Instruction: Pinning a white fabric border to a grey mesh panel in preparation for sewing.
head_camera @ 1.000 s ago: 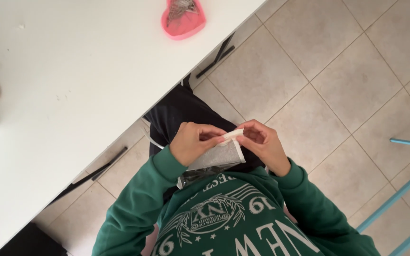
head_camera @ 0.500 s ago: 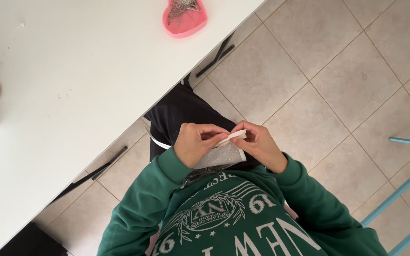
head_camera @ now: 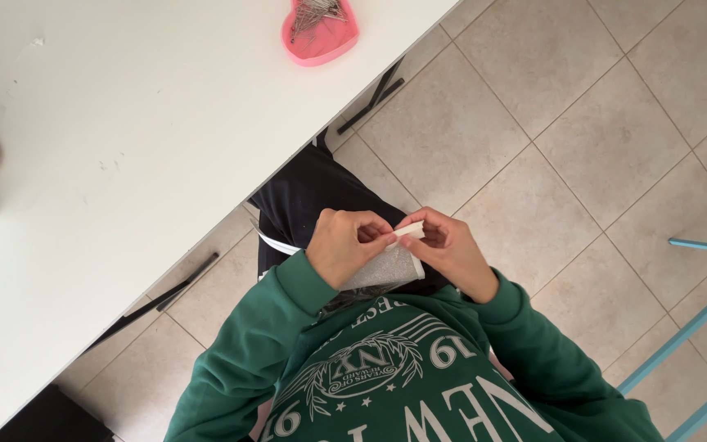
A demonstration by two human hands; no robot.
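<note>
Since the earlier frames, the small pale piece of fabric [head_camera: 386,263] has been drawn closer in between the two hands and folded down, so that less of it hangs free than a second ago; the hands themselves have stayed over the lap. The left hand [head_camera: 345,245] is closed on the fabric's upper edge, thumb and fingertips pinched together on it. The right hand [head_camera: 445,245] meets it from the other side, its fingers curled and clamped on the same white edge, so the two hands touch or nearly touch at the pinch. The greyish lower part of the fabric droops below the left hand, against the dark trousers [head_camera: 312,192]. Both forearms wear the sleeves of a green sweatshirt [head_camera: 386,376] with a white print. Well apart from the hands, a white tabletop [head_camera: 124,123] fills the upper left, and a pink heart-shaped dish [head_camera: 321,33] holding pins sits near its far edge. The floor [head_camera: 583,123] is beige tile.
</note>
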